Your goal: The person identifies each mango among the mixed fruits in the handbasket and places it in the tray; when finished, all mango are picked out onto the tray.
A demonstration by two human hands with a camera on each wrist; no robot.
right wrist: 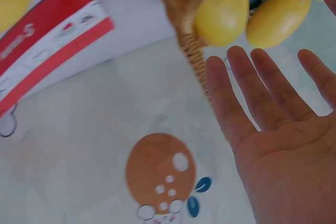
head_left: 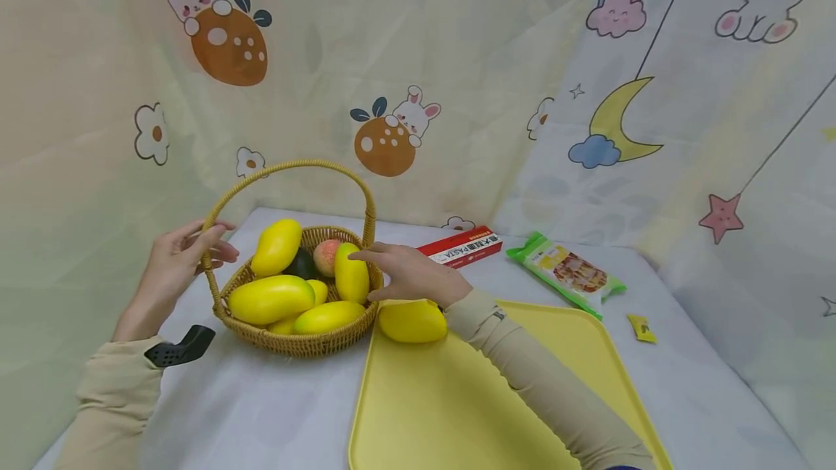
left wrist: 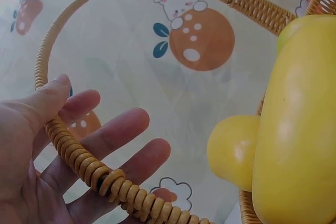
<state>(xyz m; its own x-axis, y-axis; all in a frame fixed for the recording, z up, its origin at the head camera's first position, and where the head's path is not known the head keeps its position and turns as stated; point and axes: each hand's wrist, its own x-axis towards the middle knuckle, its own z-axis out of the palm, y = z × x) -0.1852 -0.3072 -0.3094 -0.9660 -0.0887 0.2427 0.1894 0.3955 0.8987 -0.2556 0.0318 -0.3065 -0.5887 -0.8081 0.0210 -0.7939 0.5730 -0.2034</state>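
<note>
A wicker basket [head_left: 287,343] with a tall arched handle [head_left: 307,164] holds several yellow mangoes [head_left: 271,299], a pinkish peach [head_left: 326,257] and a dark green fruit [head_left: 300,265]. My left hand [head_left: 171,267] is at the handle's left side; in the left wrist view the handle [left wrist: 79,156] crosses that hand [left wrist: 68,150], its fingers loosely extended. At the basket's right rim, my right hand [head_left: 414,272] reaches over with fingers extended beside an upright mango [head_left: 351,274]. The right wrist view shows that palm [right wrist: 286,145] spread and holding nothing.
A yellow tray [head_left: 444,397] lies right of the basket, with another yellow mango [head_left: 413,323] at its upper left corner, below my right wrist. Behind are a red and white pasta box [head_left: 464,247], a green-edged food packet [head_left: 568,273] and a small yellow packet [head_left: 641,328].
</note>
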